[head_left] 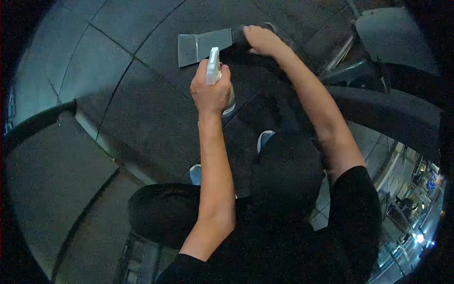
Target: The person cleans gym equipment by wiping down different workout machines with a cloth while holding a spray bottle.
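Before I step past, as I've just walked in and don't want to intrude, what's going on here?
A person's left hand is closed around a spray bottle. Their right hand is at a dark part beside a grey plate; blur hides whether it grips anything.

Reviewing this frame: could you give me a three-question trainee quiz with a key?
1. Which hand grips the see-through spray bottle with a white trigger head?
2. True or false: in the picture, the flat-panelled, grey, metal-looking plate shows left of the right hand.
3. How many blue-grey, white-edged shoes are visible? A: one; B: two; C: three.

Key: 1. The left hand. 2. True. 3. B.
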The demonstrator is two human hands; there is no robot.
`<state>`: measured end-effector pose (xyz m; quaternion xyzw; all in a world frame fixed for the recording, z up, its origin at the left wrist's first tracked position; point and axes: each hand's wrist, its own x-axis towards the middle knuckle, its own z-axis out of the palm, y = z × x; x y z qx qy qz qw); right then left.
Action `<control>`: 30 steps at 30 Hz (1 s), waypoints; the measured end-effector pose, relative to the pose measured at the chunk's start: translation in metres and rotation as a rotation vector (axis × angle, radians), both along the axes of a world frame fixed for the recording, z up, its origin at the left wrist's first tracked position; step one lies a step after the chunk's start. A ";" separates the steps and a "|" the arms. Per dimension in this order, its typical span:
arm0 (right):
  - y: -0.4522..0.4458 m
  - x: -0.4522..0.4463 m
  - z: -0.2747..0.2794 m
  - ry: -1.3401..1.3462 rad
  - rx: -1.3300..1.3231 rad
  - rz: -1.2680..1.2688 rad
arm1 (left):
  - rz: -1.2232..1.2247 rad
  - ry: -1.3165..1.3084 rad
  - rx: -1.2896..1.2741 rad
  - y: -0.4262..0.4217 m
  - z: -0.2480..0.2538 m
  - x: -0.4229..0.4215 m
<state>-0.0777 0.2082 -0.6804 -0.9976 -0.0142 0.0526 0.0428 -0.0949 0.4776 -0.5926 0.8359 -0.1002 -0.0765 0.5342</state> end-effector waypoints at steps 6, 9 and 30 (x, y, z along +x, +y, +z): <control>0.009 -0.023 -0.003 0.018 0.071 -0.258 | 0.047 0.089 -0.121 0.001 0.007 0.008; 0.017 -0.079 0.008 -0.025 0.100 -0.539 | 0.084 0.094 -0.133 0.000 0.021 0.005; 0.125 0.049 -0.047 0.057 -0.047 0.159 | 0.245 -0.002 -0.118 0.032 0.028 0.009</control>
